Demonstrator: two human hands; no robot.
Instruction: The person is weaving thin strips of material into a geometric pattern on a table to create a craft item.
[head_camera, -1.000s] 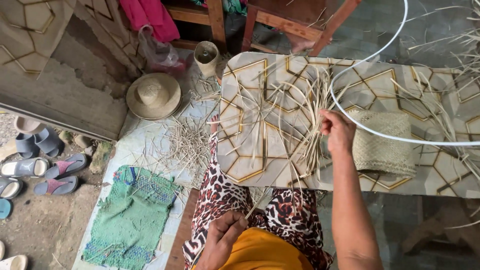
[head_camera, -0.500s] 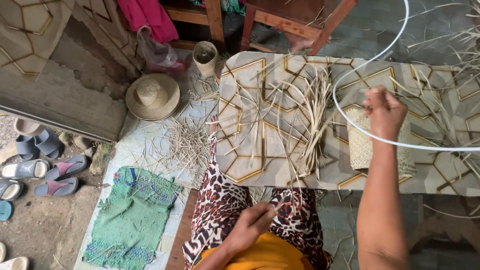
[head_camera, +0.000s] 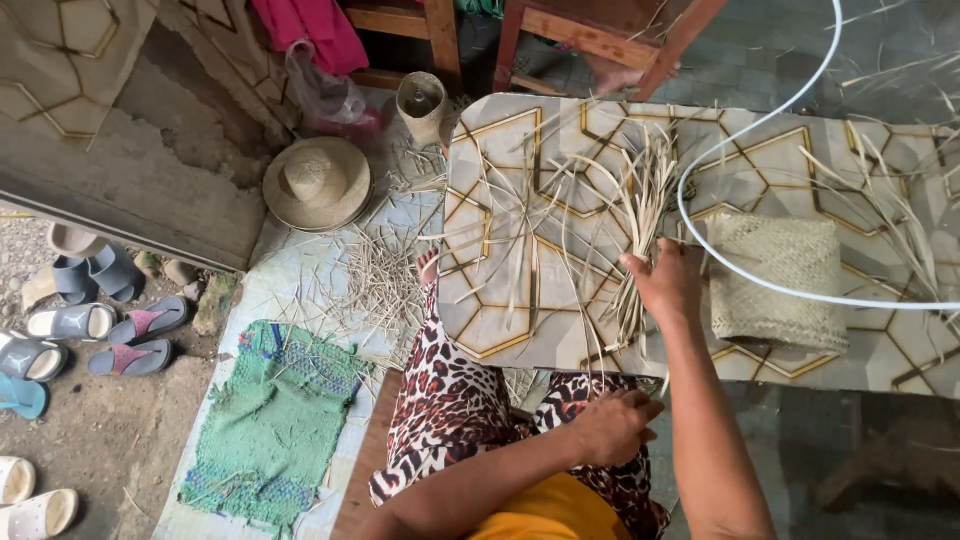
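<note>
Straw-coloured dried palm strips (head_camera: 640, 235), fanned in a loose bundle on the low table with the gold hexagon-patterned top (head_camera: 500, 150), are pinched at their near end by the curled fingers of the right hand (head_camera: 665, 283). At that hand's three o'clock lies a flat woven straw mat piece (head_camera: 780, 285), crossed by a thin white hose loop (head_camera: 760, 285). At six o'clock the left hand (head_camera: 612, 425) rests loosely clenched on the leopard-print cloth (head_camera: 450, 400) over the lap; whether it holds a strip I cannot tell.
</note>
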